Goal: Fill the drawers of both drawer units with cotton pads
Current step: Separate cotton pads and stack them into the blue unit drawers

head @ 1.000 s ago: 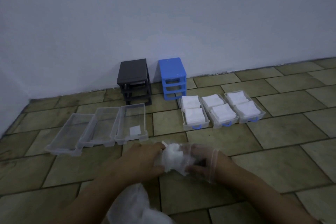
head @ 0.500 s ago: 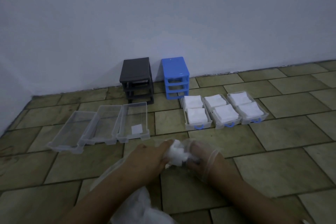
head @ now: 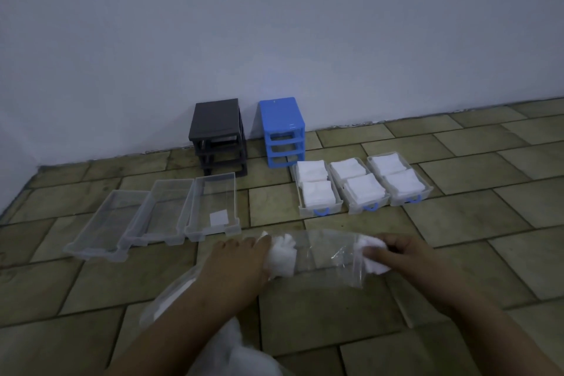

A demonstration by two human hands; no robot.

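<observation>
Down on the tiled floor (head: 351, 308), against the wall (head: 274, 24), a black drawer unit (head: 217, 135) and a blue drawer unit (head: 282, 131) stand side by side, frames without drawers. Nearer, toward the left edge of the floor, three clear drawers (head: 146, 217) lie in a row touching; the rightmost holds a single cotton pad (head: 219, 218). Right of them, in front of the blue unit, three more drawers with blue handles (head: 363, 188) sit packed with white pads. A clear plastic bag (head: 323, 256) stretches between the hands. The left hand (head: 236, 264) grips one end of the bag over a wad of pads (head: 282, 256). The right hand (head: 396, 256) pinches a bunch of pads (head: 374, 256) at the other end.
</observation>
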